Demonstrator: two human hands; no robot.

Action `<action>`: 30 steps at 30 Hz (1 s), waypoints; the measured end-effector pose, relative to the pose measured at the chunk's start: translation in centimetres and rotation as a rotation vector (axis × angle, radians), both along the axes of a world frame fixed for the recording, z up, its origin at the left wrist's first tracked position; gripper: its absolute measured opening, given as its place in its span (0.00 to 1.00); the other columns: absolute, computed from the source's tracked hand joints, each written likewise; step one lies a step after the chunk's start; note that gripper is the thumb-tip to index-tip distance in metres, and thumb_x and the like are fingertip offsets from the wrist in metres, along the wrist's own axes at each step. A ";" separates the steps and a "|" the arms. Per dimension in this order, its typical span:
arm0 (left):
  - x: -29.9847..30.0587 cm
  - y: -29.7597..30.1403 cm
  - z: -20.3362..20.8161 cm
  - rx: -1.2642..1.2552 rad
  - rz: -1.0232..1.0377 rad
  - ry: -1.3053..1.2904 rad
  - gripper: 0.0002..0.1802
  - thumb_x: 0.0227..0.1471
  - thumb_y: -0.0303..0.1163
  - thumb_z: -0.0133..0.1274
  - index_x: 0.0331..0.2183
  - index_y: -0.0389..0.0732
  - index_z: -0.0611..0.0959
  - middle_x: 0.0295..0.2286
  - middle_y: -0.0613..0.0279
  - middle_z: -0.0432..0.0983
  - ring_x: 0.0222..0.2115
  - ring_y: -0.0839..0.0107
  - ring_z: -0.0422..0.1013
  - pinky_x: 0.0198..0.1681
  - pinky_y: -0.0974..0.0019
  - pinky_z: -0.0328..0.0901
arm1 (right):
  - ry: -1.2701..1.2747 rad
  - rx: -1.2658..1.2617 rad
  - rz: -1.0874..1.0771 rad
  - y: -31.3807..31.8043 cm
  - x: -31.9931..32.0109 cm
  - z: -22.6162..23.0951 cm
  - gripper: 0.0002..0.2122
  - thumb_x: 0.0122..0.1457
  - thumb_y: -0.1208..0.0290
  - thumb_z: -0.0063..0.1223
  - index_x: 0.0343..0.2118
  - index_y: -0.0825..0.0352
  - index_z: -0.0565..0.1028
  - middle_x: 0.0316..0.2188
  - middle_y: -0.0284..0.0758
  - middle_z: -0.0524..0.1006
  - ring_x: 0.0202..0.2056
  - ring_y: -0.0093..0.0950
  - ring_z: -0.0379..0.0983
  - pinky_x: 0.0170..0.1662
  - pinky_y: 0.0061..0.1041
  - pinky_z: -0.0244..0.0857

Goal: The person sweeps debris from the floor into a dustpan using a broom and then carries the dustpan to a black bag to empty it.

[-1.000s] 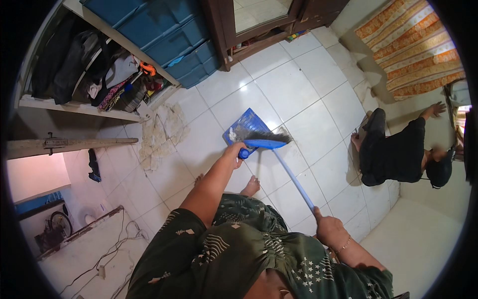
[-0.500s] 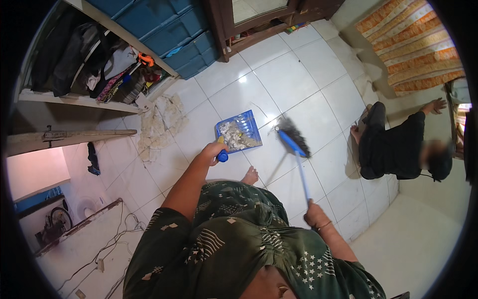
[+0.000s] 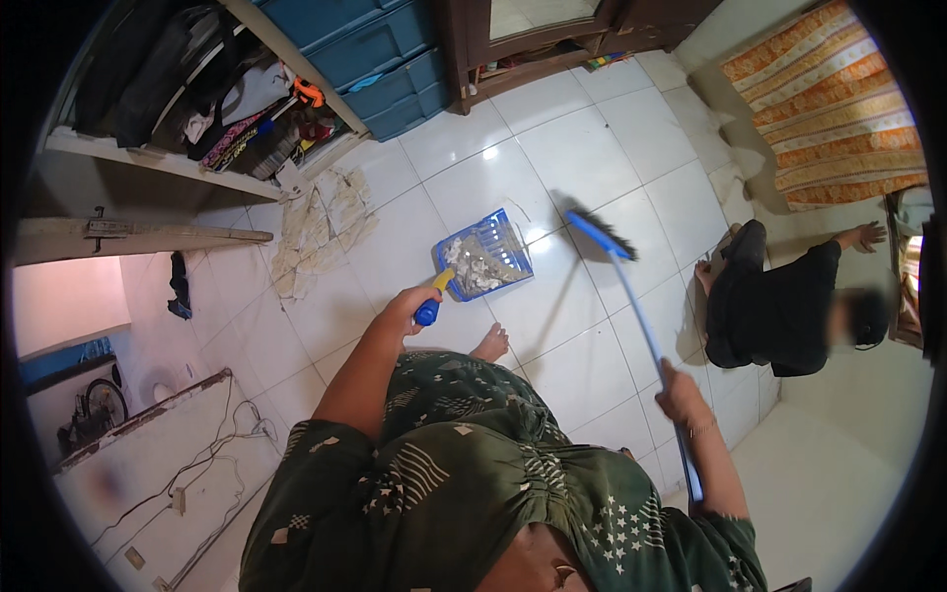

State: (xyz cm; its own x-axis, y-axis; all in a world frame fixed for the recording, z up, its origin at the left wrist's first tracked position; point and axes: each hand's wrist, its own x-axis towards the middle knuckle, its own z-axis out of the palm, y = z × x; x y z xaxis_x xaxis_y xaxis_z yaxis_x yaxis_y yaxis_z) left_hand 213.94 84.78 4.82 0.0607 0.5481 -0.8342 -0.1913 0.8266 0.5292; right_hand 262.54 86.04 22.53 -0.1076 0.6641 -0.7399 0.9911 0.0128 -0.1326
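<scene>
My left hand (image 3: 415, 307) is closed round the blue-and-yellow handle of a blue dustpan (image 3: 521, 264). Pale crumbly debris (image 3: 477, 266) lies in the pan, which is on or just over the white floor tiles. My right hand (image 3: 683, 397) grips the long light-blue handle of a broom (image 3: 614, 240). The broom's blue head with dark bristles hangs to the right of the pan, apart from it, and its shadow falls on the tiles. One of my bare feet (image 3: 490, 342) shows below the dustpan.
A person in black (image 3: 769, 299) sits on the floor at right, below an orange striped curtain (image 3: 838, 109). Blue drawers (image 3: 385, 69) and a brown wooden cabinet (image 3: 472, 49) stand at the far side. Broken, peeling flooring (image 3: 326, 217) lies left, near a door edge (image 3: 148, 235) and cluttered shelf (image 3: 266, 123).
The broom's head has lifted away from beside the dustpan, moving right and farther off. My right hand has risen with the handle. The dustpan has shifted slightly right.
</scene>
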 end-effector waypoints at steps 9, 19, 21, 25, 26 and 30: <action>1.2 -3.6 -0.4 -0.192 0.286 0.013 0.12 0.34 0.35 0.57 0.26 0.47 0.74 0.17 0.73 0.63 0.16 0.83 0.59 0.11 0.77 0.49 | -0.069 -0.303 0.101 -4.8 -11.3 -3.1 0.22 0.52 0.73 0.38 0.51 0.77 0.57 0.33 0.53 0.73 0.37 0.45 0.71 0.40 0.39 0.65; -5.1 -9.5 1.8 -0.229 0.355 -0.158 0.12 0.35 0.39 0.57 0.23 0.46 0.72 0.14 0.67 0.62 0.08 0.77 0.55 0.08 0.74 0.45 | 0.090 0.048 0.206 0.0 -9.6 4.3 0.30 0.43 0.77 0.49 0.54 0.69 0.58 0.28 0.53 0.73 0.32 0.47 0.71 0.38 0.36 0.65; -6.9 -12.9 4.0 -0.199 0.377 -0.230 0.12 0.36 0.39 0.56 0.23 0.45 0.72 0.14 0.66 0.63 0.08 0.77 0.56 0.07 0.74 0.46 | -0.022 0.012 0.075 5.0 -12.3 2.0 0.25 0.43 0.77 0.49 0.48 0.73 0.62 0.31 0.52 0.73 0.34 0.47 0.71 0.38 0.38 0.66; -10.5 -18.5 4.8 -0.143 0.454 -0.276 0.16 0.38 0.38 0.55 0.30 0.41 0.71 0.13 0.62 0.63 0.07 0.75 0.57 0.07 0.75 0.49 | 0.067 0.049 -0.027 12.9 -15.7 -10.5 0.14 0.43 0.76 0.49 0.33 0.77 0.68 0.25 0.51 0.73 0.30 0.43 0.73 0.30 0.36 0.69; -11.4 -19.2 3.9 -0.314 0.466 -0.307 0.16 0.39 0.37 0.55 0.31 0.41 0.70 0.12 0.62 0.63 0.06 0.75 0.56 0.06 0.75 0.49 | 0.071 0.056 -0.128 13.3 -17.5 -13.2 0.11 0.44 0.76 0.48 0.31 0.77 0.69 0.25 0.51 0.73 0.31 0.43 0.73 0.31 0.36 0.68; -13.2 -21.2 1.7 -0.335 0.447 -0.164 0.15 0.36 0.37 0.56 0.28 0.42 0.71 0.13 0.63 0.63 0.07 0.76 0.57 0.06 0.76 0.49 | 0.089 0.147 0.062 5.5 -26.2 -17.7 0.12 0.49 0.74 0.43 0.35 0.77 0.68 0.30 0.53 0.74 0.35 0.45 0.73 0.36 0.37 0.67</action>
